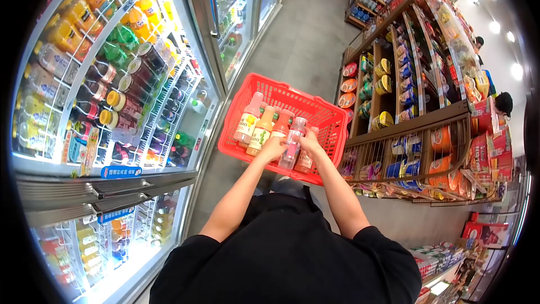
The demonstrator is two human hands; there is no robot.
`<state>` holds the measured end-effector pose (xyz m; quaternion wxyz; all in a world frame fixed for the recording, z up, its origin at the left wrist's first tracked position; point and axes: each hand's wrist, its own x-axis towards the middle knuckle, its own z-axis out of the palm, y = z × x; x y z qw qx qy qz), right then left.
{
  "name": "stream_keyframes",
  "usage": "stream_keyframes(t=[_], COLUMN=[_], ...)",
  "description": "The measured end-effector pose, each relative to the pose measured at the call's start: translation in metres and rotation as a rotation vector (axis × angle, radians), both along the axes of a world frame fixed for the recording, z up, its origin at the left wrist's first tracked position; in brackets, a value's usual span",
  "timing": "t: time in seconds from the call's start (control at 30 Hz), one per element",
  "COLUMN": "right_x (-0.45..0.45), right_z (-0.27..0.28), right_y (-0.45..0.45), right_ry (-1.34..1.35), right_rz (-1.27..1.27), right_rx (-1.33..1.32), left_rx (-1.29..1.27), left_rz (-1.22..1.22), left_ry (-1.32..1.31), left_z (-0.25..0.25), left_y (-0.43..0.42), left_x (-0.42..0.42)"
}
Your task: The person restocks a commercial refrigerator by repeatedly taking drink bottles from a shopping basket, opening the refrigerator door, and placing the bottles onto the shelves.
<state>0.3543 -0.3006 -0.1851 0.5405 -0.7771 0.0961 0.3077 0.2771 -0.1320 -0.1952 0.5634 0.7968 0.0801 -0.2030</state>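
A red plastic basket (289,93) is in front of my body, with several bottles standing in it. At its left are a pale pink bottle (246,123) and a yellow-orange bottle (260,133); a red one (280,126) is beside them. My left hand (273,147) is closed at the near side, around the lower part of the bottles; what its fingers grip is partly hidden. My right hand (309,142) is closed against a clear-and-pink bottle (291,145) right of centre. Another reddish bottle (304,162) stands under my right hand.
A lit drinks fridge (138,73) fills the left side, with a lower fridge section (112,236) nearer me. Shelves of packaged food (394,73) stand at the right. Grey floor (304,17) runs ahead between them. Part of a person with dark hair (503,103) shows at far right.
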Motion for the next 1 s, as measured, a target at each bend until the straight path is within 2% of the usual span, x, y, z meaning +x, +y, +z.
stream_keyframes(t=[0.07, 0.2, 0.27, 0.33, 0.4, 0.43, 0.53, 0.6, 0.73, 0.93, 1.0], right_x=[0.0, 0.01, 0.016, 0.024, 0.027, 0.026, 0.018, 0.012, -0.001, -0.048, -0.061], right_z=[0.001, 0.016, 0.044, 0.06, 0.071, 0.096, 0.137, 0.151, 0.159, 0.168, 0.161], right_y=[-0.003, -0.01, -0.012, -0.011, -0.01, -0.01, -0.007, -0.004, 0.009, 0.047, 0.069], right_ry=[-0.074, -0.155, -0.044, -0.074, -0.161, -0.227, -0.26, -0.231, -0.244, -0.28, -0.204], right_rz=[0.013, 0.052, 0.042, 0.108, 0.175, 0.255, 0.357, 0.36, 0.546, 0.833, 0.926], right_rx=[0.016, 0.101, 0.238, 0.271, 0.361, 0.385, 0.443, 0.443, 0.583, 0.749, 0.803], left_rx=[-0.037, -0.002, 0.032, 0.012, -0.299, -0.451, -0.531, -0.515, -0.509, -0.453, -0.46], left_rz=[0.08, 0.162, 0.186, 0.261, 0.247, 0.369, 0.465, 0.54, 0.713, 0.933, 0.98], left_ry=[-0.007, -0.058, -0.103, -0.114, -0.067, -0.141, -0.215, -0.261, -0.423, -0.473, -0.562], left_z=[-0.007, 0.017, 0.03, 0.039, 0.052, 0.075, 0.113, 0.118, 0.138, 0.162, 0.171], left_y=[-0.001, -0.009, -0.014, -0.022, -0.024, -0.035, -0.044, -0.05, -0.058, -0.047, -0.039], left_x=[-0.001, 0.001, 0.001, -0.001, -0.003, -0.014, -0.033, -0.037, -0.065, -0.128, -0.147])
